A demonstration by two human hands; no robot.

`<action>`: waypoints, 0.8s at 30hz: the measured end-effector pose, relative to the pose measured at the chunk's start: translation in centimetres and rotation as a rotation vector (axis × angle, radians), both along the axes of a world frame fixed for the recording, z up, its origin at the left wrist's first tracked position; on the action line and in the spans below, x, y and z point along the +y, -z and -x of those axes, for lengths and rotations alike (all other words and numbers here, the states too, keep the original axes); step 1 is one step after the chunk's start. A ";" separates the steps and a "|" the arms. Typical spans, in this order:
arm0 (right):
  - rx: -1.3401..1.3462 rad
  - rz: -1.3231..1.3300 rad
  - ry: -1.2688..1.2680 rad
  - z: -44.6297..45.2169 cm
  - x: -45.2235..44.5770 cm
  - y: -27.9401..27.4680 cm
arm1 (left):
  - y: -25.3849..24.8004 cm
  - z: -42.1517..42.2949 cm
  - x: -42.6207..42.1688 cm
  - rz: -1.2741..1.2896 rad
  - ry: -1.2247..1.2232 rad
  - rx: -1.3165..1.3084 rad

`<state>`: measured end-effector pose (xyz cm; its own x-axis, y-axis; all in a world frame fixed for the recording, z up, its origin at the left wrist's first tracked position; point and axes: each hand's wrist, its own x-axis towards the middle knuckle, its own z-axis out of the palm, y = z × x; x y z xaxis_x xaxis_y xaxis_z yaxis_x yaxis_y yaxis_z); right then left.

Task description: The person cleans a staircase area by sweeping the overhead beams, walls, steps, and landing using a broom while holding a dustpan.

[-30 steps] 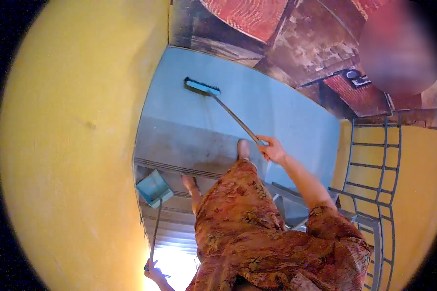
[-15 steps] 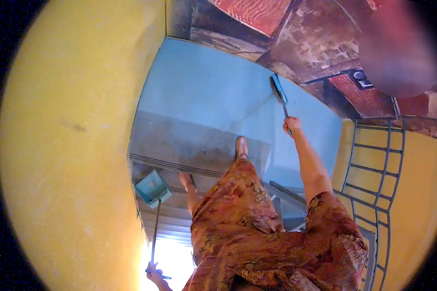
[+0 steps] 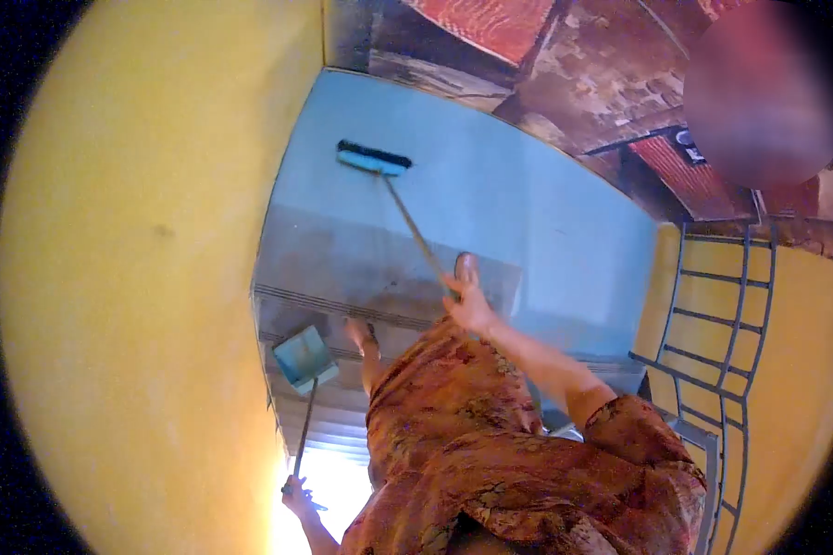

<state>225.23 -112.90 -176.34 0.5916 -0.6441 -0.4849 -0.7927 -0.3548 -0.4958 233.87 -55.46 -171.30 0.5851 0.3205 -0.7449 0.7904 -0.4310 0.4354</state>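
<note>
My right hand (image 3: 469,303) is wrapped round the handle of a broom (image 3: 374,159). The broom's light-blue head with dark bristles lies against the blue surface (image 3: 528,203) at the upper middle. At the lower left, my left hand (image 3: 297,495) grips the long handle of a light-blue dustpan (image 3: 306,359). The dustpan hangs over the grey steps beside the yellow wall. What the dustpan holds, if anything, is too small to tell.
A yellow wall (image 3: 139,277) runs down the left side. Grey steps (image 3: 342,301) lie around my feet. Dark metal railings (image 3: 713,319) stand at the right. A painted mural (image 3: 611,74) covers the top. Bright light enters at the bottom.
The broom swung right and up, then back left, where its head now lies. My right hand came left and nearer my body. The dustpan has shifted slightly right.
</note>
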 end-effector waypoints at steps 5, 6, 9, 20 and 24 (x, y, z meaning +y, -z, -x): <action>-0.257 -0.276 0.019 -0.3 4.2 -9.1 | 1.2 0.3 0.7 0.054 0.072 -0.034; -0.255 -0.272 0.011 1.1 4.3 -7.9 | 1.4 0.3 0.6 0.060 0.063 -0.034; -0.572 0.133 -0.203 2.9 4.3 -6.3 | 1.7 0.8 0.4 0.065 0.041 -0.030; -0.331 -0.193 0.864 0.2 -16.1 -0.7 | 2.2 2.8 -0.7 0.039 -0.027 -0.023; -0.189 -0.111 0.714 -2.3 -21.8 4.0 | 2.5 3.2 -1.4 -0.007 -0.018 0.013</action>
<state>227.50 -134.72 -180.29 0.1272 -0.8564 -0.5005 -0.7090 0.2744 -0.6496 230.66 -56.82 -173.79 0.5698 0.3360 -0.7500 0.8034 -0.4197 0.4223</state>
